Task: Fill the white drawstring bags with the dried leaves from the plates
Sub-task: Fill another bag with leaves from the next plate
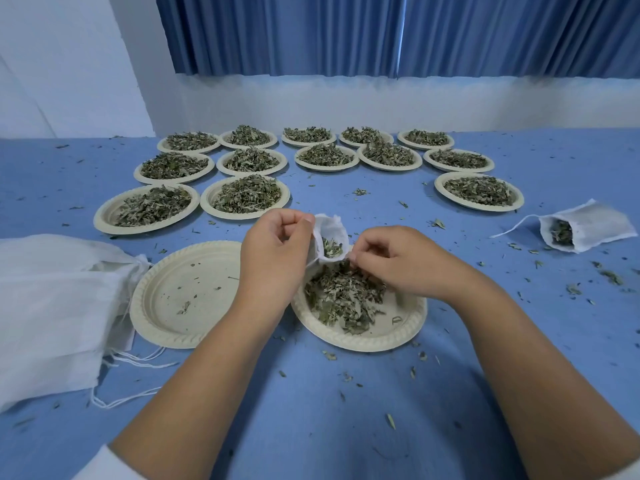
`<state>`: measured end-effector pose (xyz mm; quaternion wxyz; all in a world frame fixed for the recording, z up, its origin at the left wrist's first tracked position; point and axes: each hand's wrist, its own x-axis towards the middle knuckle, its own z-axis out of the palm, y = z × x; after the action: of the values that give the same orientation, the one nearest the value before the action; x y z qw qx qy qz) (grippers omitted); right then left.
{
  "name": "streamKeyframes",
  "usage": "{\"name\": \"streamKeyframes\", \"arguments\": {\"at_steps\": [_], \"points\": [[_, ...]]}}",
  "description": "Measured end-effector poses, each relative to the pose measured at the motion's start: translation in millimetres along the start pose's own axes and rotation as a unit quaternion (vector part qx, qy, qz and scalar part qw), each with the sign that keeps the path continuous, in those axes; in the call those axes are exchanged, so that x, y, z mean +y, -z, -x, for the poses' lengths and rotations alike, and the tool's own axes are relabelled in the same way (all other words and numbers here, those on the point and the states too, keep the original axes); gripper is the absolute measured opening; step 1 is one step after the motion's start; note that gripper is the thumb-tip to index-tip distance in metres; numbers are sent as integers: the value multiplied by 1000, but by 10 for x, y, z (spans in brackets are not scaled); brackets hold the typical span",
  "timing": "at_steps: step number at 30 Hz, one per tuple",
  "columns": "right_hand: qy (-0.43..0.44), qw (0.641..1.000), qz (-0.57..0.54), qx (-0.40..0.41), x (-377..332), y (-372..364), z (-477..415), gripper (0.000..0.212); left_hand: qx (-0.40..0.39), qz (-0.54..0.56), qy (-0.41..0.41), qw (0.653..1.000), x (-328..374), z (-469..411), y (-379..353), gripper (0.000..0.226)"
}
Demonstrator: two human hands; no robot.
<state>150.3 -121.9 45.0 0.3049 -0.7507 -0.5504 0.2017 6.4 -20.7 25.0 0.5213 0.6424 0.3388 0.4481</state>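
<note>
Blue tablecloth (311, 410), crumb-strewn: left hand (277, 244) and right hand (391, 261) each pinch the small white drawstring cloth bag (330, 225) by its rim. This likely stretches its mouth open above the cream paper plate (398, 336) of dried green leaves (343, 296), so spills drop back.

Both hands, left hand (277, 242) and right hand (391, 259), pinch an open white bag (330, 237) above a plate (391, 336) of leaves (343, 296).

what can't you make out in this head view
Head view:
Small white drawstring bag: partly hidden behind the left hand; fill level unknown.
Right hand: curled fingers face away; what they pinch is hidden.
Pile of white cloth bags: cut by left edge; count unclear.
Embossed mark on near beige paper plate: too small.
</note>
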Motion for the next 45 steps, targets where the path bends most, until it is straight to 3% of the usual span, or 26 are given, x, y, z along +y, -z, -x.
{"name": "streamKeyframes", "arguments": {"at_steps": [2,6,9,15,18,25,31,36,45], "points": [[20,1000,24,-1,36,73,11,13,3,4,1,1000,8,-1,2,9],[-3,985,122,-124,65,84,37,56,8,13,0,1000,21,-1,9,9],[29,978,157,-133,56,-37,1,70,11,13,0,1000,17,-4,15,9],[45,988,119,-88,52,-118,-22,35,13,12,-3,1000,21,-3,15,9],[50,990,105,-76,41,-131,-23,29,13,11,-4,1000,25,-3,14,9],[46,991,83,-91,27,-102,6,28,17,22,-6,1000,33,-8,24,8],[63,996,45,-52,7,-64,14,21,19,30,-13,999,44,-5,27,8],[123,988,-86,-31,-26,15,71,27,42,25,-23,999,56,-55,83,7],[122,970,-210,-8,-16,111,51,32,35,23,-20,999,47,-65,91,7]]}}
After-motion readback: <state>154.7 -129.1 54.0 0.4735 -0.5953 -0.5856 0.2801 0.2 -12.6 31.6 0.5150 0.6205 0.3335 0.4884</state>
